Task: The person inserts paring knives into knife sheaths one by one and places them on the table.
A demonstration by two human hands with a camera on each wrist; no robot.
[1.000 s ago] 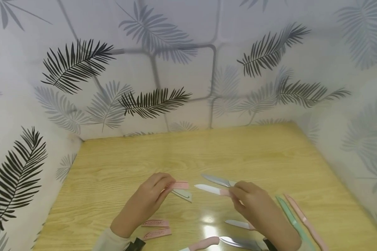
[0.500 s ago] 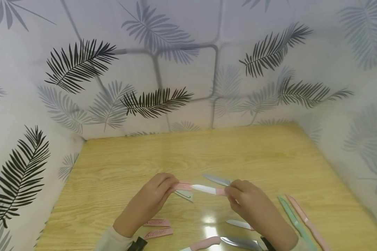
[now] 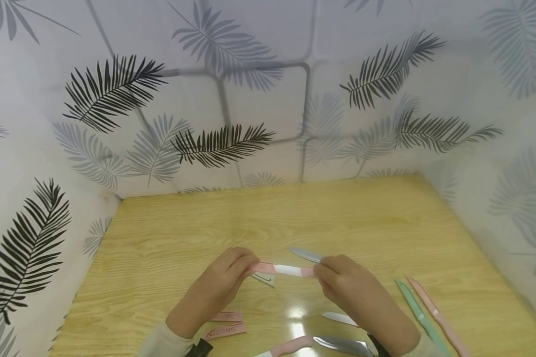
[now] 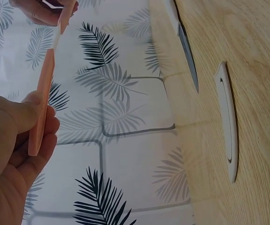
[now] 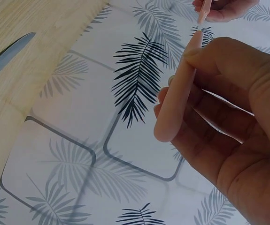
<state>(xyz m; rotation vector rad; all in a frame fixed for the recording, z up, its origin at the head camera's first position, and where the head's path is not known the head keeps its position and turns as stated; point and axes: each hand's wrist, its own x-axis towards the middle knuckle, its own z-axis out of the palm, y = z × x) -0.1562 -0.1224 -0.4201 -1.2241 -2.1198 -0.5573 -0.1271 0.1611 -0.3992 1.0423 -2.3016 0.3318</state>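
Between the fingers and thumb of my left hand (image 3: 221,285) is a pink blade sheath (image 4: 43,103). My right hand (image 3: 357,290) grips the pink handle (image 5: 177,103) of a knife with a white blade (image 3: 288,270). The tip of that blade is inside the sheath's mouth, and the middle of the blade shows between the two hands. Both pieces are held in line above the table. Below the left hand lies a white sheath (image 4: 228,122). Behind the right hand lies a grey-bladed knife (image 3: 304,254) with a white handle, mostly hidden in the head view.
Two pink sheaths (image 3: 225,331) lie by the left forearm. Near the front are a pink-handled knife (image 3: 295,343), a broad steel blade (image 3: 341,345) and a small white blade (image 3: 339,318). A green sheathed knife (image 3: 415,307) and a pink sheathed knife (image 3: 433,311) lie at right.
The right hand has moved left with the knife, and the left hand slightly right with the sheath. The blade, apart from the sheath a second ago, is now partly inside it.
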